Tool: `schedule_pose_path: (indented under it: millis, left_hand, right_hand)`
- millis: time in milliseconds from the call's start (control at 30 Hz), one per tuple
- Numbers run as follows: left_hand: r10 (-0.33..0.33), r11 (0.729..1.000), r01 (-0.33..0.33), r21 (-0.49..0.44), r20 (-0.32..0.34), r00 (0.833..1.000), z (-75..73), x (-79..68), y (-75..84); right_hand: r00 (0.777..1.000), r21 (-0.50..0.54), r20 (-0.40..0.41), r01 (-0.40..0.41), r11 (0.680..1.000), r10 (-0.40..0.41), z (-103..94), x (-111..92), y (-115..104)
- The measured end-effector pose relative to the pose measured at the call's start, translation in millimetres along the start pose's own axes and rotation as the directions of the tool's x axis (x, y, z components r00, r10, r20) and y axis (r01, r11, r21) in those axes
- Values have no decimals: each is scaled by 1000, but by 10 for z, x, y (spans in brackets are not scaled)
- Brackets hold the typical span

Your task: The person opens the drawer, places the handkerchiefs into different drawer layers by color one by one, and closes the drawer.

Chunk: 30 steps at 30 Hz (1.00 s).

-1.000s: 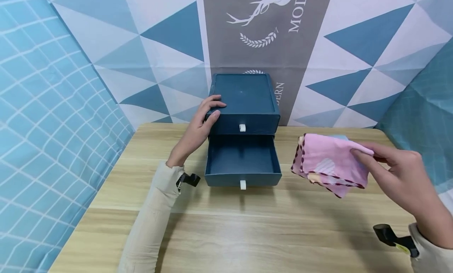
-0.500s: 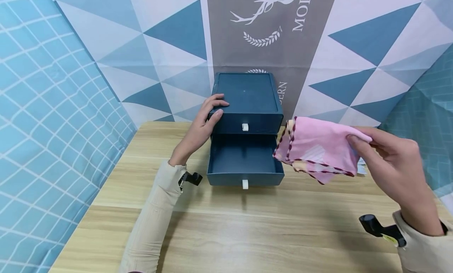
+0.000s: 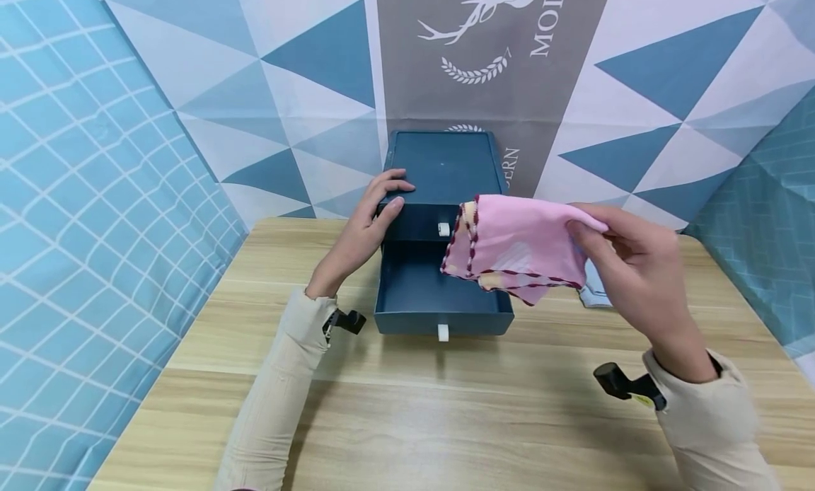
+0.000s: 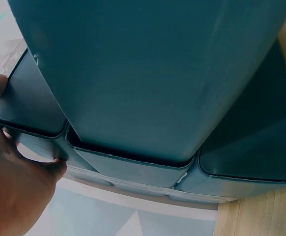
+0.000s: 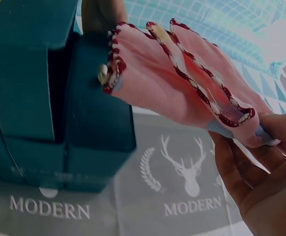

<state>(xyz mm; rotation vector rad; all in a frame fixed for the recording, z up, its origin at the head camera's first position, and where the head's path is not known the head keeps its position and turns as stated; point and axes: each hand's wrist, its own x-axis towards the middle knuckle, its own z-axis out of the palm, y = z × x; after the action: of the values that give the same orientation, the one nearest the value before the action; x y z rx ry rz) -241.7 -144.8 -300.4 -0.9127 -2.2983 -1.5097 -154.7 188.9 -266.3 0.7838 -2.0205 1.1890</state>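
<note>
Remotely, I see the left hand point(image 3: 364, 230) rest loosely on the drawer cabinet point(image 3: 448, 165), apparently steadying it; the right hand point(image 3: 639, 268) pinches the pink cloth point(image 3: 525, 229) near the pulled-out drawer point(image 3: 407, 324), perhaps to keep its folds.

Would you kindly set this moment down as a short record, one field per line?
Left hand: rests on the drawer unit at its left front top edge
Right hand: holds up a folded pink cloth with dark red and white edging
Upper drawer: closed
Lower drawer: pulled out
Surface: wooden table
Also there: light-blue item, partly hidden
</note>
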Motion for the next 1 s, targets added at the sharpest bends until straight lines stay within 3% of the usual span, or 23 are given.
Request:
schedule_pose_path:
  millis: [167,467,633,1000]
  left_hand:
    - [3,1000,-3,0,0,1000,3,6,10]
    - [5,1000,-5,-12,-2,1000,4,12,9]
    - [4,1000,-4,-6,-3,1000,14,20,6]
    - [10,1000,-10,-9,-5,1000,8,19,19]
  right_hand:
    - [1000,23,24,4,1000,-5,211,25,24]
    - [988,44,152,32,999,-39,533,14,177]
    - [981,67,190,20,998,-33,626,-48,229]
    - [970,49,233,-76,996,62,743,-129,277]
